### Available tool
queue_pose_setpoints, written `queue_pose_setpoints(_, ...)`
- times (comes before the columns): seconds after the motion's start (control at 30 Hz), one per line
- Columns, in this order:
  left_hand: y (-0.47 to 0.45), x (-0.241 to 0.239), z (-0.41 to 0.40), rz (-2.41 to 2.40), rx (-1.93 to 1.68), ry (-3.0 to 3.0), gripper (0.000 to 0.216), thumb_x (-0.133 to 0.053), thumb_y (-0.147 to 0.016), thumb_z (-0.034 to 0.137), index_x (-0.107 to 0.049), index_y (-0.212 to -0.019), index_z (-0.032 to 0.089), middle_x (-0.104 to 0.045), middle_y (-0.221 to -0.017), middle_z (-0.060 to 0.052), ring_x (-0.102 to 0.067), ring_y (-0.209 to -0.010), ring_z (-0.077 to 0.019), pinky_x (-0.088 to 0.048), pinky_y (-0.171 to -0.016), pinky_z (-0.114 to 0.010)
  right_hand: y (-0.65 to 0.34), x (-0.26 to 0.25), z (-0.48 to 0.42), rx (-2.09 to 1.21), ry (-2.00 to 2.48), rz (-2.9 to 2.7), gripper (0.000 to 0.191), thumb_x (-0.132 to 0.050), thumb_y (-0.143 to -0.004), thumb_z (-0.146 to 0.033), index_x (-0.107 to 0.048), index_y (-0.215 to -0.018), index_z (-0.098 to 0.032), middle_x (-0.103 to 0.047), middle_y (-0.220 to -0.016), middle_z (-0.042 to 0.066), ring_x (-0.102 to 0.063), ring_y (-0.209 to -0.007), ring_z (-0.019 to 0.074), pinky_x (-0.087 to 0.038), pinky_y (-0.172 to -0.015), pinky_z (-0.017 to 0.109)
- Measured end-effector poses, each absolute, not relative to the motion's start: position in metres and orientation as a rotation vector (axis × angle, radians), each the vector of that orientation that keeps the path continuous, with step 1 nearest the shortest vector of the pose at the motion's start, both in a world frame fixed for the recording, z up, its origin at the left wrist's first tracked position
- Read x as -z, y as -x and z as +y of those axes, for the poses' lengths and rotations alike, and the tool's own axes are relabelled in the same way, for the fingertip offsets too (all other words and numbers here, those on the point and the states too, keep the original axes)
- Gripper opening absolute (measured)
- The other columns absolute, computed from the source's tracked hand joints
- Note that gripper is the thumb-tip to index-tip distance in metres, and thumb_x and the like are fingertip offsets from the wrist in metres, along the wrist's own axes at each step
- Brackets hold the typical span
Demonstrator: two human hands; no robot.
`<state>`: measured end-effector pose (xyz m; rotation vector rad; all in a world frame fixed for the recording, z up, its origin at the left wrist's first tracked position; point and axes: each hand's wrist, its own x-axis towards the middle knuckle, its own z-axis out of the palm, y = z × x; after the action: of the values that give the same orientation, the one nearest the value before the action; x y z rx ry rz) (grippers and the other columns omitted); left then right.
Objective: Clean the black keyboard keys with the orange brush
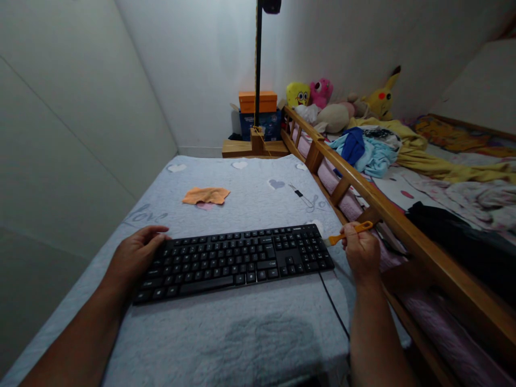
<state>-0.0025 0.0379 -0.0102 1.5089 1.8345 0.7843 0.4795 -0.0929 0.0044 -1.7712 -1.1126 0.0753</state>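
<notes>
A black full-size keyboard [234, 262] lies on the quilted bed cover, slightly slanted, its cable running off towards me. My left hand [135, 252] grips the keyboard's left end, fingers bent over its far corner. In my right hand [360, 250] is a small brush [337, 238] with an orange handle, pinched between thumb and fingers. The brush's pale bristles are at the keyboard's right edge, beside the number pad. Beyond the keyboard, an orange cloth [206, 195] lies crumpled on the left, and a thin tool with a black grip [299, 193] lies on the right.
A wooden bed rail [355, 174] runs close along my right side. Behind it are heaped clothes [365, 150] and plush toys [298, 94]. At the far end stand a dark post [258, 64] and an orange box [258, 101]. A pale wall [72, 134] rises on the left.
</notes>
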Motion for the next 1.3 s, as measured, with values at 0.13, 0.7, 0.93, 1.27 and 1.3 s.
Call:
queue_pose_setpoints(0.13,0.002,0.009,0.038,1.840,-0.769,-1.551,0.048,-0.060,-0.076,0.052,-0.070,-0.110,0.020,-0.078,-0.095,-0.005,-0.070,-0.084,-0.0234,-0.051,-0.073,-0.029,-0.482,-0.009,-0.096,-0.040,1.806,-1.136,0.038,-0.048,-0.093,-0.047,-0.061,-0.066,-0.023,-0.051,-0.047,-0.002,-0.051,-0.047,0.0175,-0.037,-0.052,0.030)
queue_pose_setpoints(0.7,-0.001,0.006,0.037,1.827,-0.800,-1.487,0.051,-0.061,-0.070,0.054,-0.070,-0.108,0.020,-0.077,-0.092,-0.005,-0.070,-0.083,-0.0227,-0.052,-0.070,-0.028,-0.482,-0.030,-0.113,-0.087,1.937,-1.276,0.041,-0.045,-0.085,-0.049,-0.057,-0.054,-0.024,-0.049,-0.045,0.000,-0.050,-0.046,0.0181,-0.036,-0.050,0.031)
queue_pose_setpoints(0.93,0.007,0.015,0.040,1.812,-0.803,-1.500,0.049,-0.062,-0.074,0.053,-0.070,-0.110,0.021,-0.078,-0.094,-0.004,-0.070,-0.083,-0.0227,-0.052,-0.071,-0.028,-0.487,-0.038,-0.124,-0.172,1.880,-1.174,0.043,-0.050,-0.090,-0.052,-0.059,-0.060,-0.023,-0.050,-0.046,-0.001,-0.050,-0.045,0.0163,-0.037,-0.047,0.029)
queue_pose_setpoints(1.27,0.011,0.021,0.043,1.822,-0.809,-1.546,0.046,-0.061,-0.076,0.053,-0.071,-0.109,0.022,-0.078,-0.094,-0.004,-0.070,-0.084,-0.0225,-0.050,-0.072,-0.029,-0.461,-0.023,-0.090,-0.151,1.699,-1.122,0.046,-0.053,-0.094,-0.060,-0.069,-0.083,-0.018,-0.068,-0.063,0.004,-0.063,-0.054,0.0181,-0.048,-0.054,0.029)
queue_pose_setpoints(1.3,0.009,0.020,0.043,1.818,-0.818,-1.542,0.046,-0.061,-0.076,0.053,-0.071,-0.108,0.021,-0.078,-0.093,-0.004,-0.070,-0.083,-0.0226,-0.051,-0.072,-0.029,-0.459,-0.021,-0.089,-0.141,1.697,-1.130,0.045,-0.052,-0.095,-0.059,-0.069,-0.084,-0.018,-0.068,-0.063,0.004,-0.063,-0.054,0.0178,-0.049,-0.054,0.029)
